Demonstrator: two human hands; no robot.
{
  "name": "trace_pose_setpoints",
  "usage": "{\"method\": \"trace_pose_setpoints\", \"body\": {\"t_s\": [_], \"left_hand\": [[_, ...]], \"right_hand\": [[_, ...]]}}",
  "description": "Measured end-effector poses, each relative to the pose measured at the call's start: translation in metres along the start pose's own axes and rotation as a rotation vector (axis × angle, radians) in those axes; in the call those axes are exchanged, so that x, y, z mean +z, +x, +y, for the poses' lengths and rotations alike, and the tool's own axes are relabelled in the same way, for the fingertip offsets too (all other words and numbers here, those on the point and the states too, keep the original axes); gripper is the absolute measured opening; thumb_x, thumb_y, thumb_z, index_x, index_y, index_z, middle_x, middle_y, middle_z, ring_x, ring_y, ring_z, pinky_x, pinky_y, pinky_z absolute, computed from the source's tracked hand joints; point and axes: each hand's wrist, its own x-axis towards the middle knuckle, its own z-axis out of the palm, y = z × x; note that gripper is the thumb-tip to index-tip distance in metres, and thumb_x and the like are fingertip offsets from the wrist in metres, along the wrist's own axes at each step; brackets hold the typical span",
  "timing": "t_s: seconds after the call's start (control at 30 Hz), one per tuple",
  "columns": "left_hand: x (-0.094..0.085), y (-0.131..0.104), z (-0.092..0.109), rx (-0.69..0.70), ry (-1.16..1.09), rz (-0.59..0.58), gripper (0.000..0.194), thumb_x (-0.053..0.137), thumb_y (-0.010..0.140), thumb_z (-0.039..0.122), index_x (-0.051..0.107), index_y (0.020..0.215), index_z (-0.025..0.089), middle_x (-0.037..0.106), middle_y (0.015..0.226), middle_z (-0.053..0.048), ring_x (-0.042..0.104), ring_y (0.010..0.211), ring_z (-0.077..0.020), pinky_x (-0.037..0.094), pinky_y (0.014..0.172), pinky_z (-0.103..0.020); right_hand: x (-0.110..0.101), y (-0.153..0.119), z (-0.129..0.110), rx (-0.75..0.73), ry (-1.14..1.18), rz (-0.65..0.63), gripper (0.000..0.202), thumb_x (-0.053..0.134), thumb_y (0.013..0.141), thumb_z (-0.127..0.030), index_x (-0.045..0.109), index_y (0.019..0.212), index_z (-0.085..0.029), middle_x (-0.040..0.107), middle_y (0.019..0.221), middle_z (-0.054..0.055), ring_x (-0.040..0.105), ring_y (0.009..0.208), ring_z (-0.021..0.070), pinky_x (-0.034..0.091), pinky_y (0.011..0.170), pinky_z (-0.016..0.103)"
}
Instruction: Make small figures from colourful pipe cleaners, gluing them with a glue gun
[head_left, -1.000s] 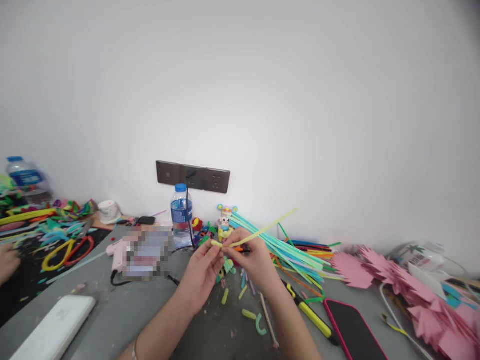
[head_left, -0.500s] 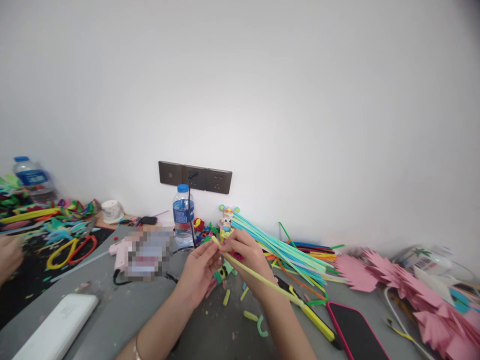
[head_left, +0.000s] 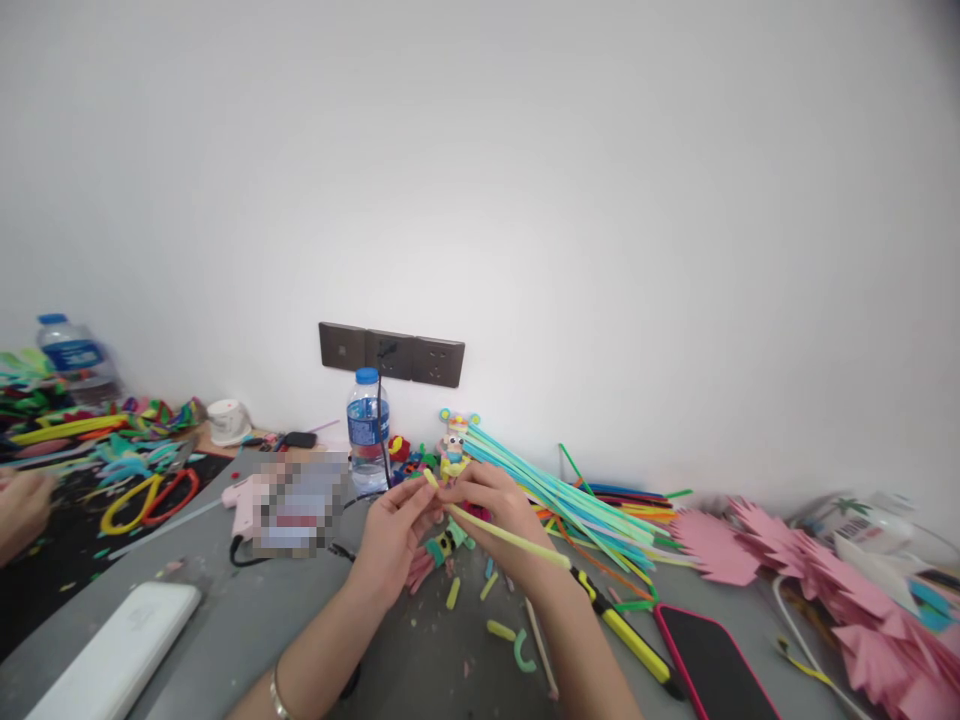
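A pale yellow pipe cleaner (head_left: 517, 540) runs between my two hands, its long free end trailing down to the right across my right wrist. My left hand (head_left: 386, 540) pinches it near its short upper tip. Close beside, my right hand (head_left: 491, 500) has its fingers closed on the same strip; some fingertips are hidden. Below the hands lies a small green and pink fuzzy figure (head_left: 442, 545), partly covered. Yellow cut pieces (head_left: 453, 593) and a curved mint green piece (head_left: 523, 652) are scattered on the grey table (head_left: 420, 670).
Behind my hands stand a water bottle (head_left: 367, 430) and a small toy figure (head_left: 454, 445). Turquoise pipe cleaners (head_left: 570, 490), a yellow-black cutter-like tool (head_left: 634, 645), a phone (head_left: 716, 660) and pink folded paper (head_left: 795, 560) lie rightward. Leftward are scissors (head_left: 150, 500), a white power bank (head_left: 120, 650) and another person's hand (head_left: 22, 510).
The pipe cleaner's trailing end has drawn up and leftward, away from the yellow-black tool. A thin pale stick now shows beside my right forearm. The other person's hand has shifted slightly right.
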Motion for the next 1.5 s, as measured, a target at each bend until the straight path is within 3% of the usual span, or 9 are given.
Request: {"method": "trace_pose_setpoints", "body": {"t_s": [0.3, 0.57, 0.83, 1.03, 1.17, 1.33, 1.5], "left_hand": [[0.001, 0.000, 0.002, -0.030, 0.010, -0.017, 0.037, 0.093, 0.042, 0.025, 0.073, 0.068, 0.010, 0.073, 0.065, -0.003, 0.063, 0.053, -0.0075, 0.053, 0.052, -0.013], [0.004, -0.010, 0.003, -0.160, 0.134, -0.272, 0.029, 0.090, 0.053, 0.027, 0.071, 0.065, 0.009, 0.065, 0.055, -0.002, 0.060, 0.048, -0.0070, 0.047, 0.046, -0.012], [0.002, -0.016, 0.005, -0.186, 0.284, -0.400, 0.025, 0.087, 0.058, 0.028, 0.070, 0.059, 0.011, 0.065, 0.052, -0.004, 0.055, 0.043, -0.0081, 0.041, 0.041, -0.015], [0.002, -0.014, 0.006, -0.135, 0.435, -0.410, 0.024, 0.083, 0.063, 0.033, 0.074, 0.063, 0.010, 0.066, 0.052, -0.006, 0.054, 0.042, -0.0090, 0.034, 0.035, -0.015], [0.000, -0.011, 0.005, -0.018, 0.532, -0.380, 0.018, 0.082, 0.064, 0.028, 0.077, 0.067, 0.012, 0.069, 0.053, -0.007, 0.057, 0.043, -0.0114, 0.043, 0.044, -0.018], [-0.001, -0.009, 0.004, 0.100, 0.640, -0.367, 0.011, 0.077, 0.067, 0.026, 0.077, 0.064, 0.015, 0.069, 0.053, -0.004, 0.059, 0.047, -0.0145, 0.045, 0.046, -0.020], [0.006, -0.015, 0.008, 0.132, 0.699, -0.331, 0.006, 0.078, 0.063, 0.020, 0.075, 0.060, 0.017, 0.066, 0.052, -0.002, 0.056, 0.045, -0.0128, 0.043, 0.044, -0.019]], "right_hand": [[-0.002, 0.003, -0.012, 0.127, 0.278, 0.010, 0.011, 0.057, 0.090, -0.023, 0.067, 0.085, -0.020, 0.065, 0.084, 0.005, 0.060, 0.082, 0.0193, 0.048, 0.075, 0.032], [-0.014, -0.004, -0.004, 0.304, 0.643, -0.084, 0.022, 0.058, 0.089, -0.040, 0.060, 0.085, -0.018, 0.059, 0.081, 0.003, 0.055, 0.071, 0.0149, 0.047, 0.065, 0.027], [-0.022, -0.002, -0.010, 0.381, 0.954, -0.139, 0.021, 0.073, 0.077, -0.036, 0.063, 0.082, -0.018, 0.063, 0.084, 0.002, 0.060, 0.074, 0.0151, 0.050, 0.068, 0.027], [-0.022, -0.003, -0.006, 0.486, 0.929, -0.134, 0.022, 0.077, 0.073, -0.034, 0.064, 0.078, -0.017, 0.064, 0.071, 0.000, 0.059, 0.065, 0.0137, 0.048, 0.063, 0.026], [-0.017, -0.003, 0.000, 0.511, 0.810, -0.082, 0.024, 0.077, 0.072, -0.036, 0.063, 0.077, -0.017, 0.062, 0.069, -0.001, 0.057, 0.063, 0.0134, 0.046, 0.061, 0.026], [-0.014, -0.004, 0.006, 0.527, 0.748, -0.083, 0.027, 0.075, 0.073, -0.040, 0.063, 0.074, -0.016, 0.059, 0.065, -0.002, 0.054, 0.058, 0.0125, 0.044, 0.059, 0.026], [-0.015, -0.006, 0.009, 0.532, 0.730, -0.110, 0.027, 0.073, 0.075, -0.041, 0.064, 0.074, -0.016, 0.062, 0.067, -0.001, 0.057, 0.061, 0.0139, 0.046, 0.062, 0.027]]}}
